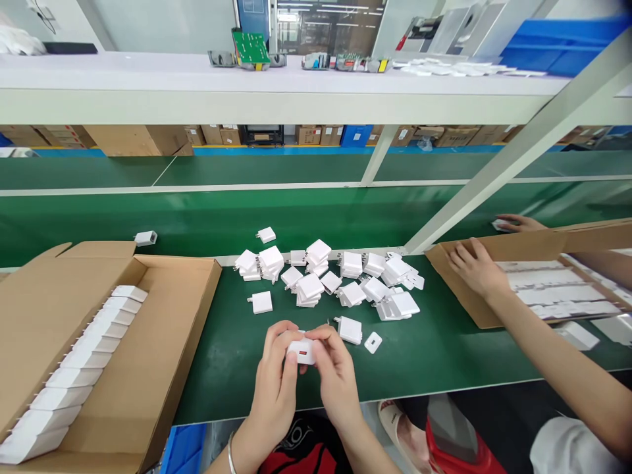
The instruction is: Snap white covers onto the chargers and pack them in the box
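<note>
Nearly closed, my left hand and right hand pinch a white adapter at six o'clock, apparently keeping its slotted face toward me. Loose adapters lie at twelve, probably for easy reach; an open carton, nine.

Bright, even, cool light fell on the left hand and right hand, and the charger between them was crisp enough to show its red slot. Just beyond the hands, the white chargers looked washed out. Farther ahead, the green belt carried a dull sheen and pale strips shone in the window. Distant boxes were soft. Left of the hands, wide-angle distortion stretched the open carton.
</note>
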A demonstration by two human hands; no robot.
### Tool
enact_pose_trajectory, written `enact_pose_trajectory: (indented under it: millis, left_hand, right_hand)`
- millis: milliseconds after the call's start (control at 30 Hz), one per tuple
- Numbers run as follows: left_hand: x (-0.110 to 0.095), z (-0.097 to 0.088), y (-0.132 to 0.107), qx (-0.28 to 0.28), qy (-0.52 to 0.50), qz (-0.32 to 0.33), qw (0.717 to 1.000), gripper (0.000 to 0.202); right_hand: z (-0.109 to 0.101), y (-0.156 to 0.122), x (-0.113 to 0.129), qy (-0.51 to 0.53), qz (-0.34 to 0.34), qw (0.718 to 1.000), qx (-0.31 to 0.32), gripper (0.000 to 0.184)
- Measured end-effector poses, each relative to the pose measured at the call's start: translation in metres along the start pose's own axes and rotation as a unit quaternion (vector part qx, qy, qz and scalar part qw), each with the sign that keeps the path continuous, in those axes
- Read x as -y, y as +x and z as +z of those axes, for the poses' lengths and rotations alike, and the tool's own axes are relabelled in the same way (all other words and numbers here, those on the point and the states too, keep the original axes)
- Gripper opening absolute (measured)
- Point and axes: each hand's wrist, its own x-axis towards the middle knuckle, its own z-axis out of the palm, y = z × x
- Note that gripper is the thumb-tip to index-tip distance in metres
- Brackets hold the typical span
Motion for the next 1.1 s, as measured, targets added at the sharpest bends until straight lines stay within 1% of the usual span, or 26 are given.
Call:
enact_pose_trajectory:
  millis: [67,100,200,267,333,433,500,567,633,733,833,933,1000,1100]
  left_hand:
    - [0.001,0.0,0.0,-0.009,-0.007,-0.005,1.0,0.036]
    - [0.002,0.0,0.0,-0.011,-0.006,-0.007,1.0,0.035]
    - [0.006,0.0,-0.001,-0.017,-0.016,-0.015,1.0,0.033]
    - [0.009,0.0,-0.002,-0.026,-0.039,-0.019,0.999,0.031]
    - [0.012,0.0,-0.003,-0.028,-0.058,-0.021,0.998,0.031]
    - [0.015,-0.002,-0.003,-0.012,-0.061,0.003,0.998,0.034]
    - [0.018,-0.003,-0.002,0.0,-0.052,0.035,0.998,0.038]
    - [0.021,-0.004,0.0,-0.001,-0.041,0.048,0.998,0.041]
    - [0.025,-0.004,0.001,-0.02,-0.049,0.039,0.998,0.046]
    - [0.032,-0.004,0.002,-0.028,-0.119,0.011,0.992,0.055]
    - [0.037,-0.001,0.003,-0.02,-0.186,-0.002,0.982,0.05]
    - [0.038,0.004,0.004,-0.043,-0.21,0.001,0.977,0.046]
    - [0.038,0.009,0.003,-0.056,-0.224,-0.005,0.973,0.043]
    - [0.039,0.015,0.003,-0.064,-0.241,-0.016,0.968,0.043]
  right_hand:
    - [-0.002,0.001,-0.004,0.017,0.005,1.0,0.009,0.041]
    - [-0.004,0.002,-0.005,0.007,0.007,1.0,0.018,0.043]
    - [-0.008,0.005,-0.006,-0.098,-0.013,0.995,0.032,0.034]
    - [-0.011,0.007,-0.007,-0.167,-0.025,0.985,0.032,0.037]
    - [-0.013,0.009,-0.007,-0.19,-0.023,0.98,0.048,0.041]
    - [-0.015,0.011,-0.008,-0.172,-0.035,0.981,0.087,0.038]
    - [-0.016,0.01,-0.007,-0.16,-0.06,0.981,0.092,0.038]
    - [-0.017,0.009,-0.005,-0.149,-0.076,0.982,0.088,0.041]
    - [-0.018,0.008,-0.004,-0.138,-0.079,0.983,0.087,0.043]
    - [-0.019,0.006,-0.004,-0.118,-0.071,0.986,0.089,0.044]
    - [-0.018,0.005,-0.006,-0.097,-0.057,0.99,0.083,0.044]
    - [-0.015,0.005,-0.009,-0.089,-0.053,0.991,0.089,0.042]
    - [-0.013,0.006,-0.011,-0.106,-0.069,0.989,0.076,0.037]
    - [-0.01,0.006,-0.015,-0.146,-0.104,0.983,0.037,0.03]
